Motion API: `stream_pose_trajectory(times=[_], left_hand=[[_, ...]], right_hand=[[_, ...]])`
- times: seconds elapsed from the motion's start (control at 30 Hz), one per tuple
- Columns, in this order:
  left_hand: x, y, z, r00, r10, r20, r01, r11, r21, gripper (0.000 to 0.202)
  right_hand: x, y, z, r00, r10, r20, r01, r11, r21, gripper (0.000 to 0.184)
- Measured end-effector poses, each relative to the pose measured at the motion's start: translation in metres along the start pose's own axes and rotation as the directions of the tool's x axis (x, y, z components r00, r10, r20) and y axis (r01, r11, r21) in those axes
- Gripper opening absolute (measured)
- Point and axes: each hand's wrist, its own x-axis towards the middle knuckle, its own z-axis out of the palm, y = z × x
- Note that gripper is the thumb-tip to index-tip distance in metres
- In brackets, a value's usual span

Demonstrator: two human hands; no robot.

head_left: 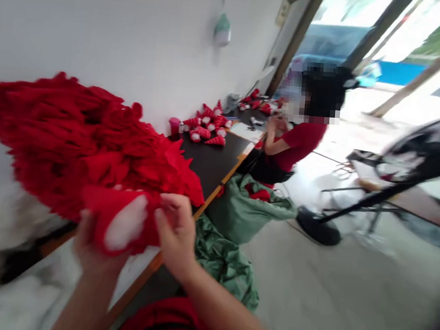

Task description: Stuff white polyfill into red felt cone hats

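**Red fabric cone [101,217], white stuffing showing, lower centre**

Left hand [94,244] and right hand [175,232] close together, clamped on its two sides. Heap of red cones [81,145] at left, overhanging black desk [212,164]; orange edge [214,192] runs down to lower centre. Green sack [247,207] beside it; open floor [327,293] at lower right.

One camera, worn on my head, looks from above and behind my fingers [174,217], facing forward and down, with the frame rolled to one side. My fingers sit close to the lens, at the lower middle of the frame. The black-topped table [212,162] runs away beyond them, and a co-worker [292,145] appears farther off, past my fingertips.
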Motion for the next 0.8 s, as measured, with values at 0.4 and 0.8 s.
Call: stream_pose_trajectory(times=[0.4, 0.8], left_hand=[[-0.006, -0.007, 0.002, 0.957, -0.169, -0.237, 0.096, 0.952, -0.289, 0.032], [-0.088, 0.004, -0.098, 0.574, 0.518, -0.634, 0.020, 0.765, 0.643, 0.020]], right_hand=[[0.025, 0.006, 0.010, 0.910, 0.261, 0.321, -0.259, 0.965, -0.050, 0.014], [-0.041, 0.056, 0.104, 0.515, -0.065, 0.855, 0.199, 0.979, -0.046, 0.019]])
